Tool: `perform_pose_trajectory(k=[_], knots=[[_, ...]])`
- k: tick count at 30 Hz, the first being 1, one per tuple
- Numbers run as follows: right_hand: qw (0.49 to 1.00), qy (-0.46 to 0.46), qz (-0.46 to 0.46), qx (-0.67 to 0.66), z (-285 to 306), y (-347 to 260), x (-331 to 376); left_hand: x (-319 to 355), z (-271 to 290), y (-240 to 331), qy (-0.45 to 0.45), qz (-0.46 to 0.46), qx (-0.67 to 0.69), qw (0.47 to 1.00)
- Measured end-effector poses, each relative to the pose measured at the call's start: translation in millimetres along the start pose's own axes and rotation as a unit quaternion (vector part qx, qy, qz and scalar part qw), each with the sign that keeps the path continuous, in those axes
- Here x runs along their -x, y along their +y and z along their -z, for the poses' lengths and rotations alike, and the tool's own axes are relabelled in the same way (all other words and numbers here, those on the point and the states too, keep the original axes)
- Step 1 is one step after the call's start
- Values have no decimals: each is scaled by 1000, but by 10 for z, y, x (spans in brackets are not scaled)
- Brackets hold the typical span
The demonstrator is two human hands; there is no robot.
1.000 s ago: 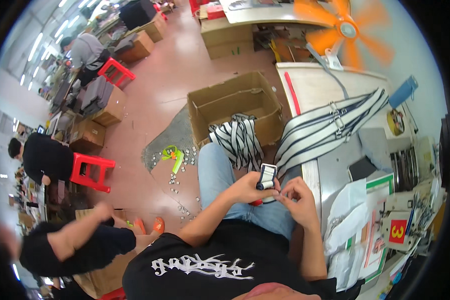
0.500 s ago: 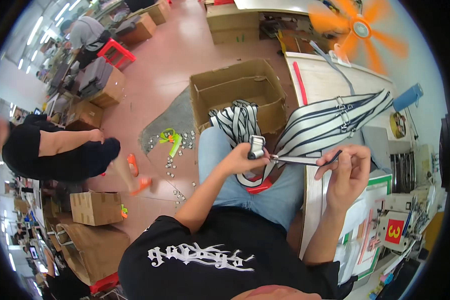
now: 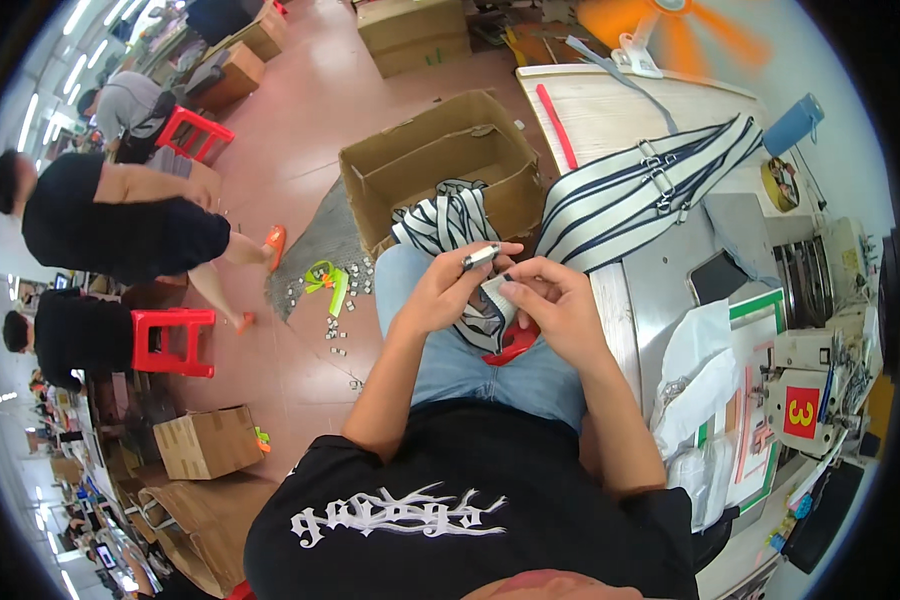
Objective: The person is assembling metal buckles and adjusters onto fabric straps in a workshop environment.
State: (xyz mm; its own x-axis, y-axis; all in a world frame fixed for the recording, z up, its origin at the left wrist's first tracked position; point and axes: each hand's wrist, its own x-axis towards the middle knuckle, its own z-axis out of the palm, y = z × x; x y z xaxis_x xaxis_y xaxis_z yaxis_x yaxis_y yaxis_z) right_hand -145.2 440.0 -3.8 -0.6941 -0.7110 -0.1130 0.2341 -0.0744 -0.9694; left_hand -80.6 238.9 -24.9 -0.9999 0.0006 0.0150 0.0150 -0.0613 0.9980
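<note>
My left hand (image 3: 438, 292) is closed on a small silver metal buckle (image 3: 481, 257) that pokes out between thumb and fingers. Right beside it, my right hand (image 3: 562, 308) pinches a white-and-dark striped webbing strap (image 3: 494, 294) near its dark-edged end. The two hands almost touch above my lap, and the strap drops from them between my knees. Whether the strap passes through the buckle is hidden by my fingers. A red piece of material (image 3: 515, 345) lies under the strap on my lap.
An open cardboard box (image 3: 370, 200) with a heap of striped webbing (image 3: 448, 218) stands ahead. More strapping with metal buckles (image 3: 610, 205) covers the table at right, near a phone (image 3: 718, 277) and sewing machine (image 3: 805, 390). Small metal pieces (image 3: 335, 335) litter the floor; a person (image 3: 120, 215) walks at left.
My right hand has come in from the right to meet my left hand, and the stretched strap is now slack and bunched between them. The view has shifted; the walking person has moved farther ahead.
</note>
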Motion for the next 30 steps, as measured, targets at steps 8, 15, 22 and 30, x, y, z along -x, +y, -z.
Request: perform_pose_trajectory(k=[8,15,22,30], knots=[[989,71,62,-113,-14,194,-75,-88,-68,-197,-21,-143,-173,974],[991,52,61,-110,64,241,-62,-118,-148,-274,30,-198,-343,918],[997,-6,57,-48,152,349,-50,69,134,-221,-38,-33,-10,999],[997,5,65,43,179,417,-74,125,33,-239,33,90,37,995]])
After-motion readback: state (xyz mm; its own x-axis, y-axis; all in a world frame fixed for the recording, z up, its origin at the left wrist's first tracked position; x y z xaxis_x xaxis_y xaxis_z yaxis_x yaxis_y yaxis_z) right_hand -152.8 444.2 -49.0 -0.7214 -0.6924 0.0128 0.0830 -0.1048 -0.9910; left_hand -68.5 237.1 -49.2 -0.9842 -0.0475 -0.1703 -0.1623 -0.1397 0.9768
